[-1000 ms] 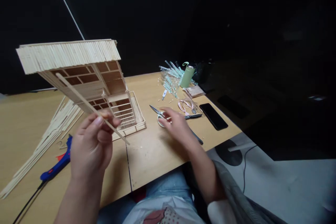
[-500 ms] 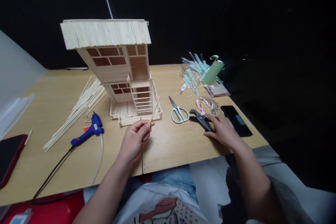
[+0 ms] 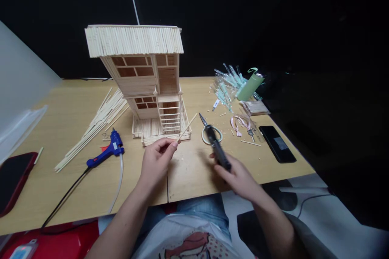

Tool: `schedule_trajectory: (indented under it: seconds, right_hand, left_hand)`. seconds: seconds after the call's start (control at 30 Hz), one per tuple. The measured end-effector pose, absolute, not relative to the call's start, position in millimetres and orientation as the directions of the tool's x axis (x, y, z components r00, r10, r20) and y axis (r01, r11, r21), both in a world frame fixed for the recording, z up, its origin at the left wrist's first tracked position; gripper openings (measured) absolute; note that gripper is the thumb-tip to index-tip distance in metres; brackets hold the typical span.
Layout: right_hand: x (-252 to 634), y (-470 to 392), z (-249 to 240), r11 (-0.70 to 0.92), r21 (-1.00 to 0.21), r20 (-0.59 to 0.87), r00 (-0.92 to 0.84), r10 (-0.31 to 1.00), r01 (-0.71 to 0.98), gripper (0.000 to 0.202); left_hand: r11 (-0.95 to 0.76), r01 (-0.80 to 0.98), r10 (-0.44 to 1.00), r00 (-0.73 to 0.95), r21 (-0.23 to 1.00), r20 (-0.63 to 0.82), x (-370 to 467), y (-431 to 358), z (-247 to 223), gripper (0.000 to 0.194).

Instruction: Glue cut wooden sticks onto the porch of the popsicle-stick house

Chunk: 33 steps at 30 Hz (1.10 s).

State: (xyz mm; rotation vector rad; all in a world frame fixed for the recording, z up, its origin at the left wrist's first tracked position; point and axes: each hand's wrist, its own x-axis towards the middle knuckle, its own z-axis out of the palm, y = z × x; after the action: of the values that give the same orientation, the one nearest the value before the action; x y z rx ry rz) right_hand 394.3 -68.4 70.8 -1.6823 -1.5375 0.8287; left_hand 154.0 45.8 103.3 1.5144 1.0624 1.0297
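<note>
My left hand [image 3: 158,160] pinches a thin wooden stick [image 3: 187,127] between thumb and fingertips, its free end pointing up and right. Just behind that hand stands a two-storey model house [image 3: 138,75] made of wooden sticks, with a ladder and a railed base. My right hand [image 3: 235,174] is closed around a black hand cutter [image 3: 219,149], lifted off the table and slightly blurred. The cutter's front end partly covers a pair of scissors [image 3: 206,139] with pale handles.
At left are a blue glue gun [image 3: 109,150] with its cord, loose sticks [image 3: 94,131] and a red-cased phone [image 3: 16,178]. Toward the right lie a black phone [image 3: 277,143], a pink band [image 3: 237,125], a green bottle [image 3: 251,86] and clear-and-teal plastic pieces [image 3: 223,89].
My right hand has picked up the black cutter and carried it left, over the scissors. A short stick on the table at right is now uncovered. The left hand still pinches its stick, now tilted further right.
</note>
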Motion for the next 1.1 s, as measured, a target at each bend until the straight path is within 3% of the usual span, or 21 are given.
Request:
schedule_trajectory:
  seconds: [0.13,0.43,0.67,0.87,1.1]
  right_hand:
    - [345.1,-62.3,80.6,-0.019,-0.908,-0.040,-0.041,0.998,0.418,0.029]
    - [331.9,-52.2,78.4,-0.046,-0.877,-0.084,-0.058,0.995,0.477,0.031]
    - [331.4,-53.0,74.6,-0.041,-0.903,-0.101,-0.120,0.988,0.427,0.030]
    - [332.0,-53.3,71.2,-0.015,-0.912,-0.088,-0.158,0.984,0.411,0.027]
    - [330.9,-52.5,70.3,0.012,-0.861,-0.056,-0.117,0.992,0.508,0.021]
  left_hand:
    - [-0.138,0.132,0.952,0.291,0.982,0.094,157.3,50.5,98.7,0.029]
    - [-0.286,0.341,0.916,0.372,0.896,0.151,149.6,55.9,85.3,0.028]
    - [-0.241,0.396,0.880,0.473,0.886,0.028,145.4,61.2,84.4,0.031]
    - [-0.090,0.425,0.850,0.504,0.901,-0.153,144.2,57.1,97.6,0.029]
    - [-0.305,0.531,0.864,0.504,0.791,-0.006,141.5,50.4,105.7,0.030]
